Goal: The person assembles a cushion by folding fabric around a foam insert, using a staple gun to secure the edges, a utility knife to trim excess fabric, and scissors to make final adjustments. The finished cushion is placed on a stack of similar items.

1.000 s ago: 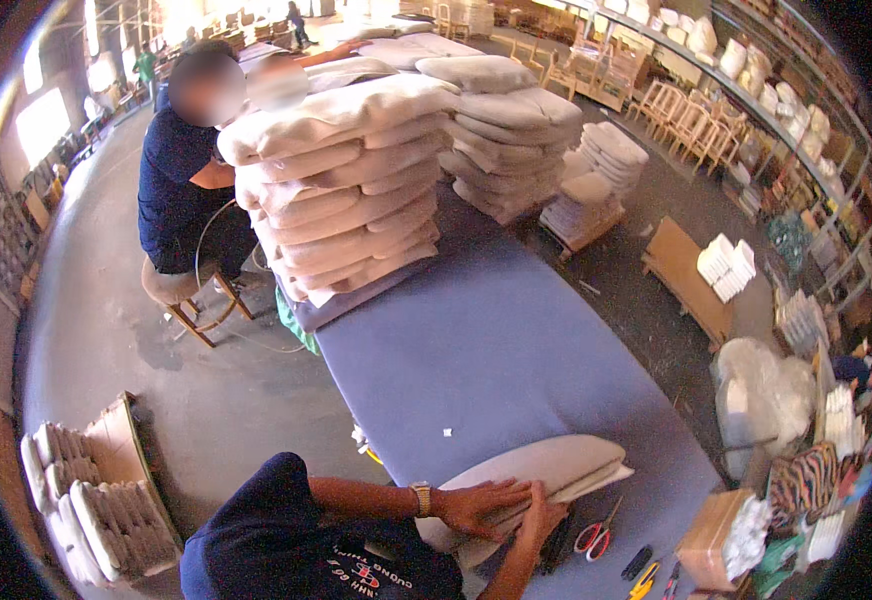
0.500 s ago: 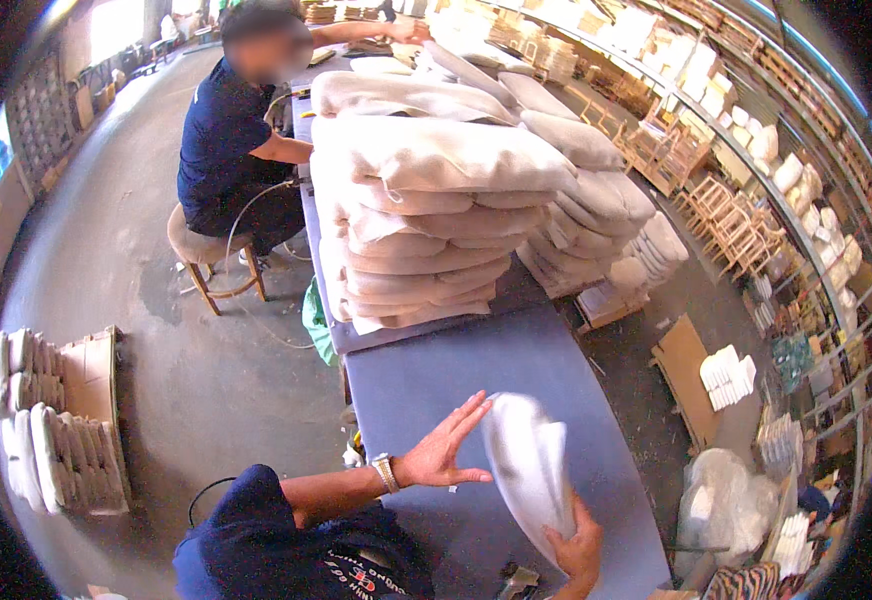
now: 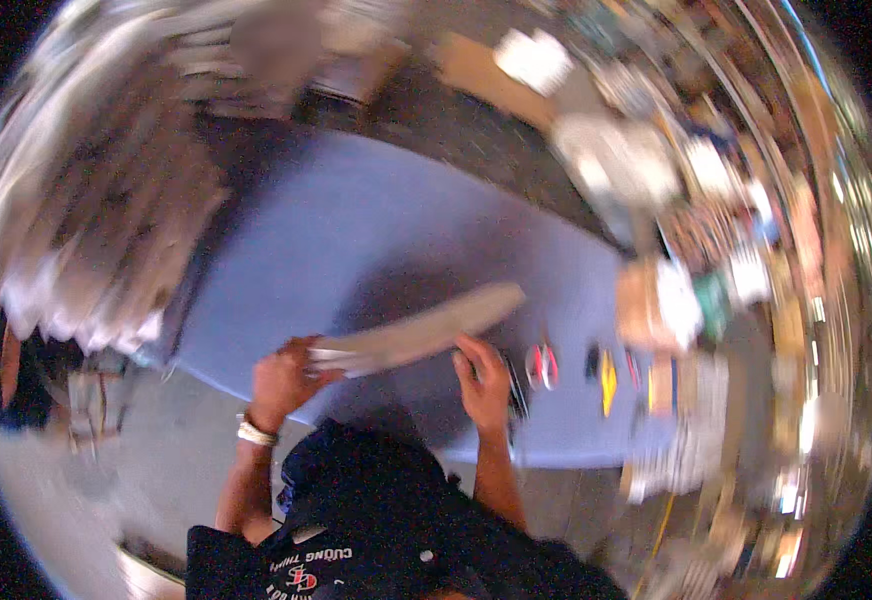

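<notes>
A flat, pale grey padded cushion (image 3: 426,326) is held edge-up above the blue-covered table (image 3: 256,250), its right end tilted away from me. My left hand (image 3: 288,380) is closed round its left end, with the watch on that wrist. My right hand (image 3: 483,382) is closed at the cushion's near edge, toward its right end, fingertips on the edge. Part of the fingers of both hands is hidden or blurred. Right of my right hand lie a red-handled tool (image 3: 543,367) and a yellow tool (image 3: 608,382), both smeared by motion.
Tall stacks of pale cushions (image 3: 106,220) stand at the left end of the table, strongly blurred. Beyond the table's right end are a brown carton (image 3: 641,305) and piled goods. A flat brown board with white pieces (image 3: 531,62) lies on the floor at the far side.
My view has swung to the right, so the cushion stacks now appear at the left. The cushion has gone from upright to lying across; my left hand, open before, now grips its end.
</notes>
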Demonstrator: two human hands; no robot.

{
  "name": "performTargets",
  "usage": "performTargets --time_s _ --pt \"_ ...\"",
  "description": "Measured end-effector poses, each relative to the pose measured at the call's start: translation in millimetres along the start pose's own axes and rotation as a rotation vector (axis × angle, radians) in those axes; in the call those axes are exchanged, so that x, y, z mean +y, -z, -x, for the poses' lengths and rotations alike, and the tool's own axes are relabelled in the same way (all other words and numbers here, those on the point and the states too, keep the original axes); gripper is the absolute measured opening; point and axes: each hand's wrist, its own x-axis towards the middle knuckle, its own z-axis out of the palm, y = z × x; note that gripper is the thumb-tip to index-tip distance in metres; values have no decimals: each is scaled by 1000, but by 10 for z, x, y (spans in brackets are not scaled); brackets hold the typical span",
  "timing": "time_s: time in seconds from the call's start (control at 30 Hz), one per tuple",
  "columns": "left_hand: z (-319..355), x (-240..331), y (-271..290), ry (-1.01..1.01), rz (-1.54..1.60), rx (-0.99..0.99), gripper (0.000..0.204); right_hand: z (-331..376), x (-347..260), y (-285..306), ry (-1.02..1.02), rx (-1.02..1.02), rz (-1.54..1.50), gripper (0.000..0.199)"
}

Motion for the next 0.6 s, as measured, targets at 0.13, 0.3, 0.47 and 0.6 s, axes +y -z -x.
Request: performTargets --time_s 0.13,0.3,0.47,0.6 --pt "-59 325 168 -103 -90 -185 71 629 56 290 -316 -65 27 27" --pt "-130 644 70 -59 4 -237 72 1090 229 99 -383 -213 141 26" --pt "-195 700 -73 22 -35 -269 72 1131 199 1 -264 -341 101 27" --pt "-293 587 -9 108 -90 -306 71 998 374 121 -214 -382 145 29"
